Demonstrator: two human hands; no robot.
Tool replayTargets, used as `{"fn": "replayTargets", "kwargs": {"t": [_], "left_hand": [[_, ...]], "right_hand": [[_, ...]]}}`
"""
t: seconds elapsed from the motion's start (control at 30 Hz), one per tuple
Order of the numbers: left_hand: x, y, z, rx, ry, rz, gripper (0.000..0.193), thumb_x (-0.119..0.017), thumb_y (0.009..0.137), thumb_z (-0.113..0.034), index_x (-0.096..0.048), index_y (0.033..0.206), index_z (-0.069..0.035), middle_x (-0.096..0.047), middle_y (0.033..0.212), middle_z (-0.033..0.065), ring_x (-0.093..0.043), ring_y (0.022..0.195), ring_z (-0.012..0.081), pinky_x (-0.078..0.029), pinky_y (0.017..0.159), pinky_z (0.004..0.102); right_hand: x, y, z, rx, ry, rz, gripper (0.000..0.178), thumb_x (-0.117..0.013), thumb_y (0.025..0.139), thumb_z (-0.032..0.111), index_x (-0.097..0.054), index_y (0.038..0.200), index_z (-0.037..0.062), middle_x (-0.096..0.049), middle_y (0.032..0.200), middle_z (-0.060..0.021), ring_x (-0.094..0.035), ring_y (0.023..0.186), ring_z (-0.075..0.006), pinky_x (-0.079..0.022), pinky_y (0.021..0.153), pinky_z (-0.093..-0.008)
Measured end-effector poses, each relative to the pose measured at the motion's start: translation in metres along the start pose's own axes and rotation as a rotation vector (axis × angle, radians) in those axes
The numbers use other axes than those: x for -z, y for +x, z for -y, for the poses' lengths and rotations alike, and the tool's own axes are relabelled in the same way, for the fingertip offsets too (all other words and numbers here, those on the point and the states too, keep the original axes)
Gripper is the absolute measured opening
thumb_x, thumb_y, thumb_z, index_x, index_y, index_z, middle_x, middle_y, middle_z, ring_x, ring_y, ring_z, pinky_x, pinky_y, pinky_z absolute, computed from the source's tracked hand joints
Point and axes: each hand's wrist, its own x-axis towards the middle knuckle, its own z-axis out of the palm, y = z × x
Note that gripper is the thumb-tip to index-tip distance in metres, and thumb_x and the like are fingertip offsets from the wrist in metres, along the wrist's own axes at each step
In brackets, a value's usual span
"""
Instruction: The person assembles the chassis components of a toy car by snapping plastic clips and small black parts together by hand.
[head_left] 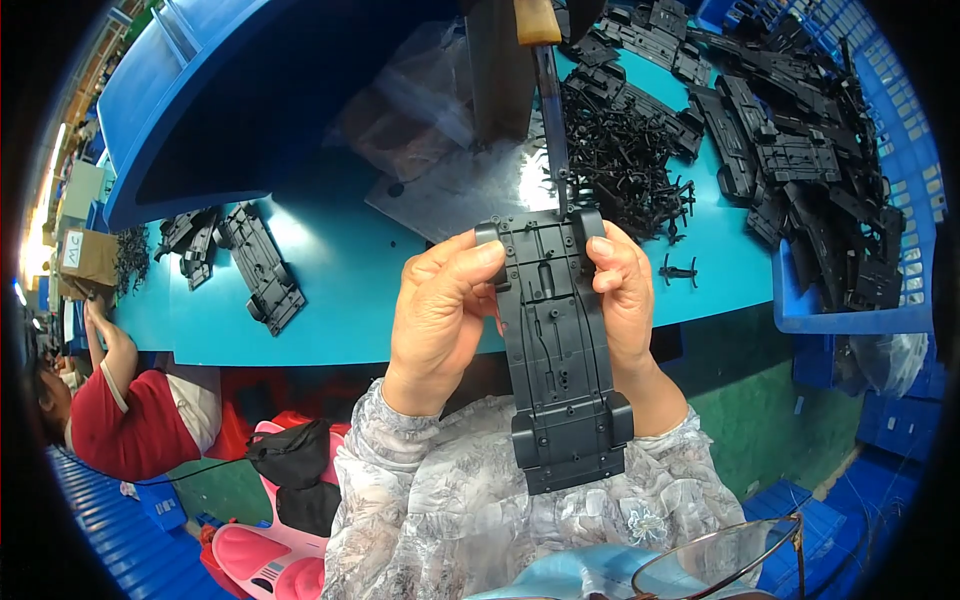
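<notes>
Between my two hands is a long black plastic car chassis point(555, 350), its far end above the table and its near end toward my body. My left hand point(437, 305) grips the far left side, thumb on top. On the opposite side my right hand point(625, 290) is closed around the edge near the far right wheel arch. A metal shaft with a yellowish upper part point(538, 22) comes down to the chassis's far end; whether it touches cannot be told. Right of the shaft lies a heap of small black plastic parts point(620, 150), with one loose part point(679, 269) nearer me.
A blue crate point(850, 322) full of black chassis stands at the right. More chassis point(262, 270) lie on the turquoise table point(330, 320) at left, below a big blue bin point(170, 110). A metal plate point(430, 195) lies ahead. A person in red point(130, 420) sits far left.
</notes>
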Motion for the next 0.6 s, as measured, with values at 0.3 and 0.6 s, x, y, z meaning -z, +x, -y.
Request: {"fn": "replayTargets", "kwargs": {"t": [0.3,0.6], "left_hand": [[-0.0002,-0.001,-0.0003,-0.004,-0.012,0.005,0.02,-0.054,0.083,-0.011,-0.058,0.097,0.003,-0.063,0.077,0.006,-0.056,0.056,0.0094,-0.044,0.044,0.021],[0.0016,0.0029,-0.0055,-0.007,0.037,0.011,0.021,-0.054,0.083,-0.012,-0.059,0.096,0.003,-0.063,0.078,0.006,-0.056,0.055,0.0088,-0.043,0.044,0.0203]], "right_hand": [[0.001,-0.0008,0.0,-0.016,0.014,0.001,0.019,-0.049,0.083,0.011,-0.054,0.095,-0.0035,-0.06,0.079,-0.0045,-0.051,0.057,-0.0003,-0.042,0.052,-0.012],[0.0011,-0.0022,-0.0048,0.005,0.05,-0.013,0.02,-0.048,0.083,0.01,-0.053,0.097,-0.0028,-0.06,0.079,-0.0034,-0.049,0.056,0.0006,-0.041,0.051,-0.0116]]}}
